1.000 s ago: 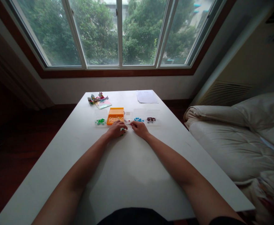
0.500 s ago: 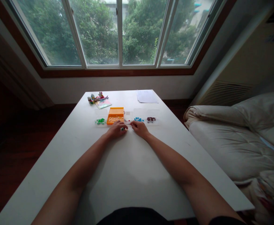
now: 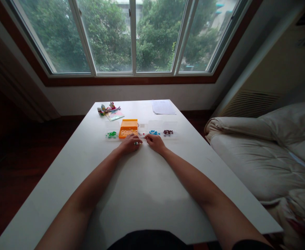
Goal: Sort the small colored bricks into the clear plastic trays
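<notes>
My left hand point(image 3: 129, 143) rests on the table just in front of the orange box, fingers curled round a small white-and-green piece point(image 3: 136, 143), mostly hidden. To its right, my right hand point(image 3: 155, 142) is closed in a pinch, its fingertips pointing left; what they hold is too small to make out. The orange box point(image 3: 129, 123) stands with its lid up and pale small pieces inside. Between the hands and behind them sits a clear box point(image 3: 143, 127) with a few red and white bits. Blue pieces point(image 3: 154, 132) lie in a clear box beyond my right hand.
Green pieces point(image 3: 112, 134) lie in a clear box on the left, dark brown pieces point(image 3: 168, 132) in one on the right. Small figurines point(image 3: 106, 108) and a colourful card point(image 3: 116, 115) are at the back left, paper sheets point(image 3: 164, 107) at the back right. A sofa point(image 3: 264, 156) flanks the table.
The small piece in my left hand has turned slightly and shows more white. Both hands stay in nearly the same place.
</notes>
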`<state>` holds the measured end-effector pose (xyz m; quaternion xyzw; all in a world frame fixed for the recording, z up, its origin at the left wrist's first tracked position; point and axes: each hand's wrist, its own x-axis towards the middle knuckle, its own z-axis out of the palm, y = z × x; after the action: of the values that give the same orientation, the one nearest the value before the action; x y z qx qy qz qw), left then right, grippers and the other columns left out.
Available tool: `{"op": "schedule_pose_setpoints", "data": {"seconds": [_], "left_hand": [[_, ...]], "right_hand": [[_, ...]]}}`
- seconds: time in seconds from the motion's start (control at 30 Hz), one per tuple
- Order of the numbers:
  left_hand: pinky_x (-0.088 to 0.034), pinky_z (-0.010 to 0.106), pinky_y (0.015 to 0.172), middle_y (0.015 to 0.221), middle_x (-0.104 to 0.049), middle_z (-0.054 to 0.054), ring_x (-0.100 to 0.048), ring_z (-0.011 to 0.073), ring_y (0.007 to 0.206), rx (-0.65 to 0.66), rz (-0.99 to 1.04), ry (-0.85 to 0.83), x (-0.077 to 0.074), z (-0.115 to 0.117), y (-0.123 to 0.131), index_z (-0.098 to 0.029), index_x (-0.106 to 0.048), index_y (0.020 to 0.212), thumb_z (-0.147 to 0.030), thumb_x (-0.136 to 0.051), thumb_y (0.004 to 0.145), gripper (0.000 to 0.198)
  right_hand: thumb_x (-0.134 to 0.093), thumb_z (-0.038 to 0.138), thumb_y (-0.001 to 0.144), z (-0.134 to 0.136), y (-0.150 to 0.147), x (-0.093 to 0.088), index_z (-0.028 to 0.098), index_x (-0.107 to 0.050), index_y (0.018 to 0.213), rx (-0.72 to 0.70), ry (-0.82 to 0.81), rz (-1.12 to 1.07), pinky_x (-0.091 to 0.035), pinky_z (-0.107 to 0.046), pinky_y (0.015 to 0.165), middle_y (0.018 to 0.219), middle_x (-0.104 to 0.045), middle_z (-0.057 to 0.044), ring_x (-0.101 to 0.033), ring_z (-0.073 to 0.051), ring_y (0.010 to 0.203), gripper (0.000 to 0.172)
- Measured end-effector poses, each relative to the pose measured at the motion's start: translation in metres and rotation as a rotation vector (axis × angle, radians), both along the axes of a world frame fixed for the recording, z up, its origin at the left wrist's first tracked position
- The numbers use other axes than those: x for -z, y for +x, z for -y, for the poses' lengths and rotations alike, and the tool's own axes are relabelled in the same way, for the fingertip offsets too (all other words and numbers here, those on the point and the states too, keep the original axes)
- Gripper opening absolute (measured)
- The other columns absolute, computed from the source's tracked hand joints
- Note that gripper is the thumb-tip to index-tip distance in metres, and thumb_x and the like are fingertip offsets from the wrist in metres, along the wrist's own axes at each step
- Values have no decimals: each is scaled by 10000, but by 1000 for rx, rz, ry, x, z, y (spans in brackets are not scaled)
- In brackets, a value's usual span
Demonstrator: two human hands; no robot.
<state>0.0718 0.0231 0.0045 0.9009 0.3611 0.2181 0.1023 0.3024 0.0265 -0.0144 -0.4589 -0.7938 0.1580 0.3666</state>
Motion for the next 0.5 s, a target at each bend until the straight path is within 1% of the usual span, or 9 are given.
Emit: {"op": "schedule_pose_setpoints", "data": {"seconds": [0.2, 0.33, 0.5], "left_hand": [[-456, 353, 905, 986, -707, 59, -549, 227, 984, -3, -15, 12, 5, -5, -2, -253, -756, 1038, -188, -577, 868, 256], [-457, 334, 880, 962, -701, 51, -547, 221, 974, -20, -9, 26, 8, -7, -2, -256, -751, 1032, -164, -567, 867, 264], [-459, 334, 879, 934, -692, 46, -540, 219, 952, -44, -26, 39, 5, -4, -1, -252, -746, 997, -122, -571, 831, 274]], "right_hand": [[-566, 178, 871, -2, 0, 2, 203, -720, 938, 13, -2, 9, -365, -236, 642, 705, -646, 2, -523, -132, 624, 169], [-564, 181, 875, -2, 0, 3, 204, -721, 942, 9, -8, 11, -364, -237, 644, 709, -649, 1, -521, -133, 625, 172], [-567, 187, 875, -2, 1, 2, 204, -724, 946, 3, -7, 10, -361, -239, 645, 700, -646, 3, -519, -136, 626, 172]]}}
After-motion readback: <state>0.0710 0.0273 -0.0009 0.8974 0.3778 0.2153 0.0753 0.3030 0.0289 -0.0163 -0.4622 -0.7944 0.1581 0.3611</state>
